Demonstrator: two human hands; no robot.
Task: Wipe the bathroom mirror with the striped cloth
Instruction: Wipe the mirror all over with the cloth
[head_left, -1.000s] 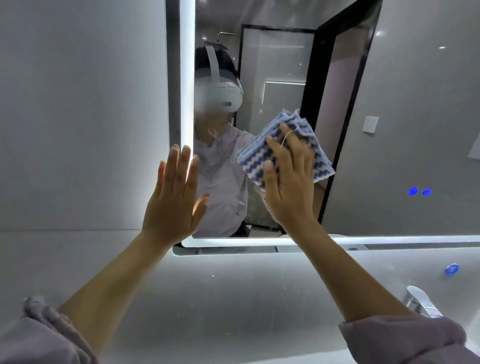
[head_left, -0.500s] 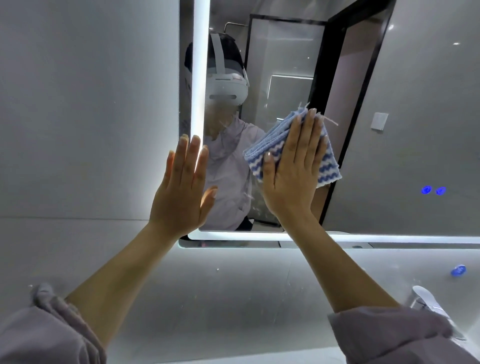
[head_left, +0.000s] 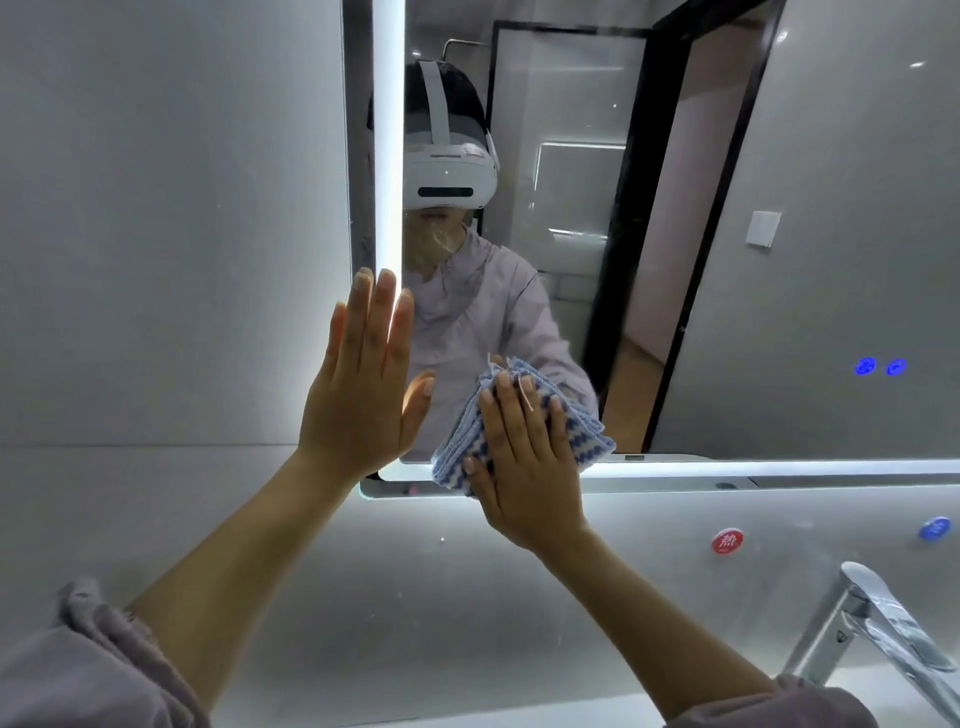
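The right hand (head_left: 524, 462) lies flat, fingers straight, on the folded cloth (head_left: 584, 441), pressing it to the mirror (head_left: 831, 234) at its lower left corner, where the cloth overlaps the lit bottom edge. The left hand (head_left: 363, 395) is open too, palm flat against the mirror's lit left strip, just left of the cloth. A tap (head_left: 878, 634) stands near right, below the mirror

Grey wall (head_left: 156, 260) carries the edge-lit mirror (head_left: 831, 260); striped cloth (head_left: 584, 439) lies flat on its lower corner, red sticker (head_left: 727, 541) below.
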